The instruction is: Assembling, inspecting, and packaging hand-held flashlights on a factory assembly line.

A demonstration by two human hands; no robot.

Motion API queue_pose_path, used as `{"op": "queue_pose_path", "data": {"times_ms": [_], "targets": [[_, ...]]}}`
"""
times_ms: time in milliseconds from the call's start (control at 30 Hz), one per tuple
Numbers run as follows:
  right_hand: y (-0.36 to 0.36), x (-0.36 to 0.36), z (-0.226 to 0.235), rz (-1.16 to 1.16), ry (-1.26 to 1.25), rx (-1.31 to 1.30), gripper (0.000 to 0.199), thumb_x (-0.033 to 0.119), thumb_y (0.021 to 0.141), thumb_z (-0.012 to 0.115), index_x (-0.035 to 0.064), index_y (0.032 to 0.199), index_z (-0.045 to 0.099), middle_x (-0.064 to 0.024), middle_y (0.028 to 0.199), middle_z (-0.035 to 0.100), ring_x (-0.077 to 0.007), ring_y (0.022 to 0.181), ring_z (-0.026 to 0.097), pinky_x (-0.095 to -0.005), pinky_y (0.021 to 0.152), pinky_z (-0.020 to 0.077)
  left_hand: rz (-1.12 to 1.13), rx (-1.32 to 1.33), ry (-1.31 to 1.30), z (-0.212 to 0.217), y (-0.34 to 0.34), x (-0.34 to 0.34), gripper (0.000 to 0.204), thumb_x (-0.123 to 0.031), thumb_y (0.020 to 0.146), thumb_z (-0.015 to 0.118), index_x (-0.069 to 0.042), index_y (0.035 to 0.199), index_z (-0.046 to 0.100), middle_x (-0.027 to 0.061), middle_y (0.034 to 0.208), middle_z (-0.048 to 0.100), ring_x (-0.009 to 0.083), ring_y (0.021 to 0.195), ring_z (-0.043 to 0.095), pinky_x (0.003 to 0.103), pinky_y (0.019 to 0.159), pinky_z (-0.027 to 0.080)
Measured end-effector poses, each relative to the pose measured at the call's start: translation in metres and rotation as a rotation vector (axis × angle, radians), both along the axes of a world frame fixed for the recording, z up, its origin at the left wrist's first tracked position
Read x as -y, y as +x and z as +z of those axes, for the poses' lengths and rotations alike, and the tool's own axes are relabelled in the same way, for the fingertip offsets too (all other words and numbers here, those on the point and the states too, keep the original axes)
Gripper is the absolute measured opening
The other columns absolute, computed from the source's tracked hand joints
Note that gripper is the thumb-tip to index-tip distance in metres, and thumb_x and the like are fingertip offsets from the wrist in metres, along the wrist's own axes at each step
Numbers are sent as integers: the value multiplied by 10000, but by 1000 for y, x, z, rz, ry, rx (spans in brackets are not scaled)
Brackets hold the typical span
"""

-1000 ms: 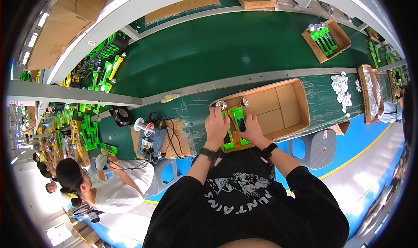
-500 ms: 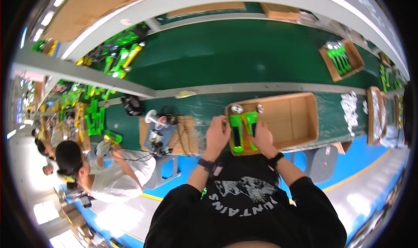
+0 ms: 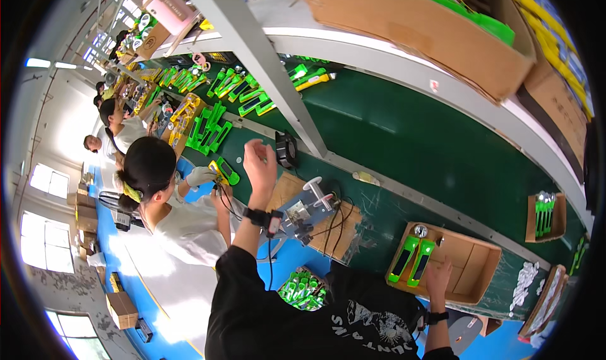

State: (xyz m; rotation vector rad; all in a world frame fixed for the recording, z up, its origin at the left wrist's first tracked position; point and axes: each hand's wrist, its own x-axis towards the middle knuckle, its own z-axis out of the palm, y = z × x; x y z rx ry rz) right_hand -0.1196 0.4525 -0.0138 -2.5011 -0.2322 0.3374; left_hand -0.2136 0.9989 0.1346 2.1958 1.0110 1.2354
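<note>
Since before, my left hand (image 3: 260, 160) has lifted off the green pieces (image 3: 411, 259); it hangs loosely open, empty. My right hand (image 3: 439, 275) rests flat on the cardboard tray (image 3: 475, 263).

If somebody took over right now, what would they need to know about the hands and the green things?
Left hand: raised above the bench, open, holding nothing.
Right hand: resting on the near rim of the cardboard tray, no grip on anything.
Two green units lie side by side at the tray's left end; the rest of the tray is bare.
Done: both units set in the tray.
Left: cannot tell from this view.
</note>
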Motion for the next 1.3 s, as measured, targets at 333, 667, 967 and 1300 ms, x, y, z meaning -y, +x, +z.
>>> {"op": "queue_pose_path", "data": {"times_ms": [333, 667, 967, 1300], "targets": [[-6, 123, -27, -118, -99, 207, 366, 90, 765, 657, -3, 1099, 539, -147, 988, 553, -218, 811, 580, -314, 652, 492, -173, -873, 86, -120, 64, -251, 346, -75, 717, 660, -33, 1019, 497, 141, 1092, 541, 325, 1076, 517, 423, 850, 477], [-32, 34, 89, -231, -451, 93, 327, 269, 766, 654, 47, 1006, 644, -178, 884, 650, -303, 814, 608, -380, 736, 489, 138, -936, 262, -209, 136, -338, 276, -168, 852, 523, -203, 1119, 584, 172, 1346, 399, 391, 1299, 291, 535, 1036, 238], [-52, -45, 125, -131, -695, 42, 322, 366, 752, 682, 94, 925, 689, -193, 818, 658, -390, 798, 616, -472, 756, 491, 54, -1074, 81, -200, 157, -328, 246, -155, 830, 560, -149, 1056, 659, 171, 1402, 333, 404, 1334, 226, 579, 1068, 161], [-68, 1, 84, -74, -420, -181, 465, 390, 849, 590, 65, 1177, 542, -249, 1134, 565, -402, 1032, 544, -470, 854, 446, -121, -1101, 273, -179, 120, -313, 402, -289, 522, 777, -112, 875, 705, 117, 1424, 299, 351, 1339, 223, 531, 1089, 203]]}}
